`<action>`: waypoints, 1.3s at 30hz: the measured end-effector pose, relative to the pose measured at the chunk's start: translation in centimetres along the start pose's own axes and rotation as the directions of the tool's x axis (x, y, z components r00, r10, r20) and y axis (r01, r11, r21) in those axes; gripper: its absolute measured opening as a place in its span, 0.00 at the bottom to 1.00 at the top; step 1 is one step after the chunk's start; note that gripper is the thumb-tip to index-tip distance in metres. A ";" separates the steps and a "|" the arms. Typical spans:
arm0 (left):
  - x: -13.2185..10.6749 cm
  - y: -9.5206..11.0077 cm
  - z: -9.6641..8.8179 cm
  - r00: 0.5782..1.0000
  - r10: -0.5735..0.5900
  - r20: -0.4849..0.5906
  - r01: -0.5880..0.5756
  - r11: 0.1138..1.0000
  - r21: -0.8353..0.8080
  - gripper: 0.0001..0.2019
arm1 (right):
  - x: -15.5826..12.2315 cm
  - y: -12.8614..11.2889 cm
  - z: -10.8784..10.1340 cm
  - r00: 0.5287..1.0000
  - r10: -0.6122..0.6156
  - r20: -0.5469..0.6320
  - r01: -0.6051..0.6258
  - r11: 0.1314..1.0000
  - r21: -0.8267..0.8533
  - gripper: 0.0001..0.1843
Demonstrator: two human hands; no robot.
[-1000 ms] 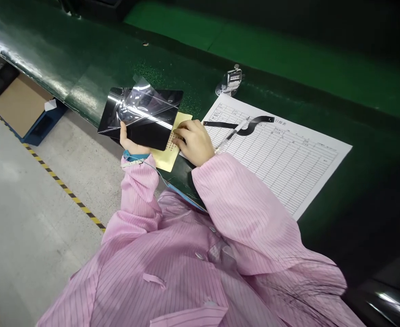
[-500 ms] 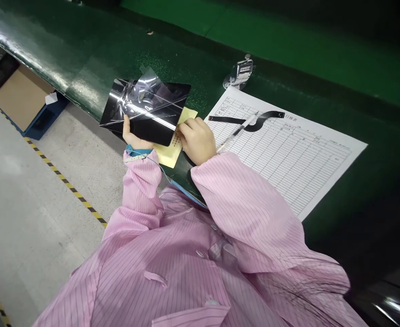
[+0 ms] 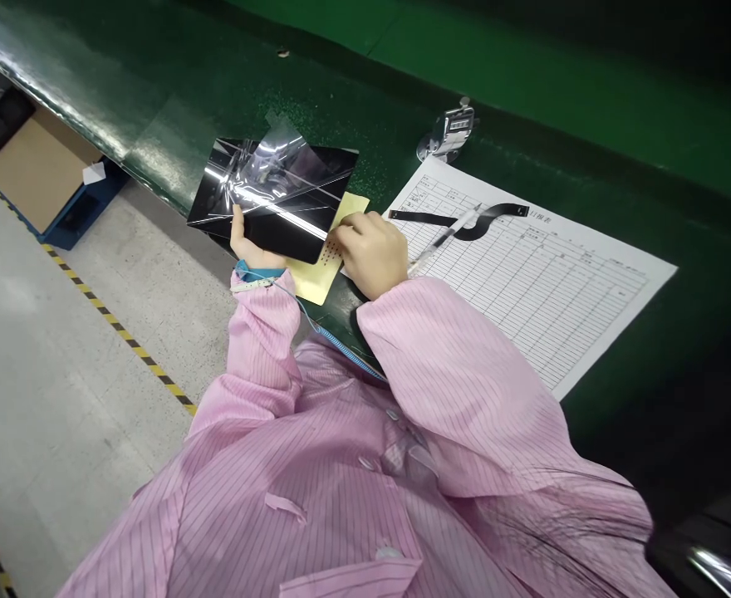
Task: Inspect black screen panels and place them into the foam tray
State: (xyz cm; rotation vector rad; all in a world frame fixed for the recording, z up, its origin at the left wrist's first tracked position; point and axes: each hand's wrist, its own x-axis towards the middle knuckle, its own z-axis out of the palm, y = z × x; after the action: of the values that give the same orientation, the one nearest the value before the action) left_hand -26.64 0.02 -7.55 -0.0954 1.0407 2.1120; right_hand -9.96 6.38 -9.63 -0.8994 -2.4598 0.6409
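My left hand (image 3: 253, 247) grips a glossy black screen panel (image 3: 287, 228) from below, its thumb over the near edge. A clear film (image 3: 284, 149) lies loose across the panel and sticks up past its far edge. My right hand (image 3: 375, 253) is closed at the panel's near right corner, fingertips pinched together. Whatever the fingertips hold there is hidden or too small to make out. Under the panel lies a yellow sheet (image 3: 319, 282) with rows of small dark dots, close to my right fingers. A blue wrist strap (image 3: 259, 272) with a coiled cord circles my left wrist.
Right of my hands, a printed form (image 3: 527, 291) bears a pen (image 3: 446, 237) and a black flex cable (image 3: 496, 214). A metal tally counter (image 3: 449, 133) stands behind it on the green bench (image 3: 184, 108). Cardboard (image 3: 35, 174) lies at floor level, far left.
The whole view has shifted slightly. Both hands keep their places on the panel, and the film remains across it.
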 end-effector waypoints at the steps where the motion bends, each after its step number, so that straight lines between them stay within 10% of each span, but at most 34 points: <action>1: 0.1 0.0 -0.1 1.000 0.004 0.012 -0.005 1.000 0.020 0.28 | 0.0 0.3 -0.1 1.000 0.011 -0.027 -0.010 1.000 0.030 0.16; 25: -1.1 0.4 1.1 0.999 -0.051 0.003 0.051 0.987 -0.152 0.26 | 1.3 1.5 0.4 0.997 -0.047 -0.063 0.061 0.969 0.239 0.10; 33: -2.3 0.2 2.7 0.994 -0.046 0.094 0.053 0.996 -0.069 0.24 | -3.0 0.3 -7.7 0.907 0.215 -0.362 -0.012 0.872 0.489 0.07; 39: -7.7 -2.0 8.3 0.976 -0.072 0.207 0.056 0.995 0.080 0.22 | -8.2 -2.6 -14.3 0.769 0.359 -0.530 0.085 0.763 0.641 0.04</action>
State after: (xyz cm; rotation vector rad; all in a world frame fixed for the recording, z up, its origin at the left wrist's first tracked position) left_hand -17.80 1.97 -0.42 0.1261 0.9751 1.9746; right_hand 2.27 2.90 1.20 -0.8370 -1.4157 0.9617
